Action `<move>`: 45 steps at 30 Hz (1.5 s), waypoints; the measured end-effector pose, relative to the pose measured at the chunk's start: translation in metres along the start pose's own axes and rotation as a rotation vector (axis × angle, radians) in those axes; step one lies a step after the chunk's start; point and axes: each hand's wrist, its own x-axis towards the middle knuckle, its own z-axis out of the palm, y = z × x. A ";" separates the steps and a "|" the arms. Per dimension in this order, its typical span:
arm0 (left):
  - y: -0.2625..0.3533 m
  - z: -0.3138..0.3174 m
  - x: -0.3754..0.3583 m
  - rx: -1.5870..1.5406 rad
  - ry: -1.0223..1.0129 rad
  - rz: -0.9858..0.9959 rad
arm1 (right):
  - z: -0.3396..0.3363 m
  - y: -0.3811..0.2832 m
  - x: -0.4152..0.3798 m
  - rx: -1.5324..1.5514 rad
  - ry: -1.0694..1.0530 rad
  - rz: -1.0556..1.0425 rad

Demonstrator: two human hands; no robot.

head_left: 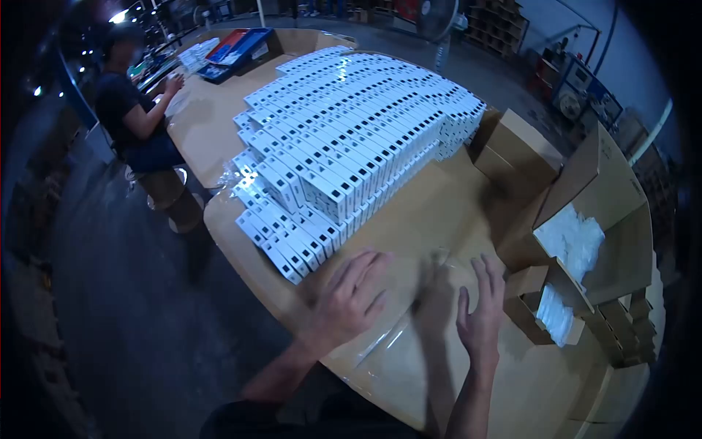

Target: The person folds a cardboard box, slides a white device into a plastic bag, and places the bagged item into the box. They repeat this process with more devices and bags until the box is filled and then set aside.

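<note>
Both of my hands hover over the near part of a brown-covered table (409, 241). My left hand (344, 304) is open, its fingers apart and holding nothing, close to the front corner of a large stack of small white boxes (336, 124) with dark square marks. To the right, my right hand (482, 311) is open too, fingers raised and spread, with nothing in it. Near it stands a small open carton (528, 282) with white plastic bags (556, 314) inside. Crumpled clear wrap (240, 175) clings to the stack's left side.
A large open carton (603, 190) holding white plastic (574, 241) stands at the right, with a closed brown box (515, 150) behind it. Red and blue trays (238, 55) lie at the far left. A co-worker (131, 102) sits along the left edge. A fan (436, 16) stands behind.
</note>
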 end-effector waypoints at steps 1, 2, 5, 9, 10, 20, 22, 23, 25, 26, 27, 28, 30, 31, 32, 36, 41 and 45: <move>-0.015 -0.013 0.001 0.046 0.049 -0.017 | 0.011 -0.014 0.013 0.033 -0.060 -0.081; -0.028 -0.023 0.002 0.093 0.095 -0.038 | 0.022 -0.028 0.027 0.053 -0.097 -0.159; -0.063 -0.047 0.016 0.195 0.115 -0.014 | 0.056 -0.064 0.069 0.101 -0.169 -0.358; -0.090 -0.055 0.030 0.316 0.090 -0.008 | 0.086 -0.097 0.116 0.096 -0.145 -0.481; -0.091 -0.056 0.035 0.314 0.099 -0.025 | 0.090 -0.101 0.124 0.085 -0.131 -0.493; -0.110 -0.047 0.032 0.394 0.217 0.084 | 0.108 -0.098 0.135 0.024 -0.239 -0.483; -0.104 -0.052 0.035 0.415 0.234 0.100 | 0.105 -0.100 0.132 0.022 -0.224 -0.483; -0.102 -0.055 0.034 0.409 0.231 0.091 | 0.103 -0.099 0.130 0.020 -0.216 -0.480; -0.097 -0.060 0.027 0.396 0.214 0.076 | 0.086 -0.101 0.126 0.091 -0.210 -0.445; -0.091 -0.064 0.023 0.351 0.237 0.078 | 0.075 -0.101 0.121 0.147 -0.204 -0.399; -0.085 -0.067 0.018 0.323 0.259 0.058 | 0.063 -0.099 0.115 0.198 -0.194 -0.346; -0.078 -0.068 0.013 0.285 0.275 0.045 | 0.049 -0.096 0.106 0.224 -0.221 -0.265; -0.065 -0.062 0.009 0.195 0.299 0.080 | 0.029 -0.079 0.085 0.423 -0.338 -0.172; -0.059 -0.056 0.010 0.145 0.310 0.126 | 0.016 -0.070 0.074 0.518 -0.375 -0.115; -0.049 -0.046 0.012 0.090 0.321 0.172 | 0.001 -0.066 0.065 0.664 -0.446 -0.008; 0.011 0.016 0.044 -0.152 0.227 0.376 | -0.037 -0.029 0.019 1.075 -0.406 0.211; 0.088 0.060 0.104 -0.434 -0.087 0.474 | -0.070 0.023 0.000 1.108 -0.030 0.303; 0.134 0.103 0.172 -0.632 -0.184 0.449 | -0.118 0.074 -0.012 1.091 0.145 0.434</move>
